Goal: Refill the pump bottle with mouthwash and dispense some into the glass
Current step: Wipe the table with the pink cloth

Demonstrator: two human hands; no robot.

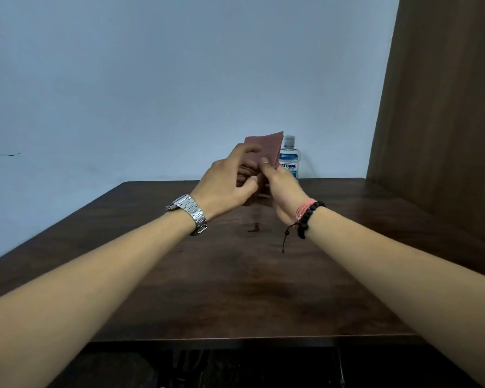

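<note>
Both hands, the left hand (230,183) and right hand (282,189), are pinching a soft, floppy reddish-brown cloth (265,149), maybe folding it. The clear plastic mouthwash bottle (289,161) is looking heavy and slippery; hold its middle.

Pale blue wall (151,79), dark wood table (235,289), brown panel (445,107) on rt

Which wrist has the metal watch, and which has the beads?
The left hand wears the silver metal watch on its wrist. The right hand has the black bead bracelet beside a pink thread band.
</note>
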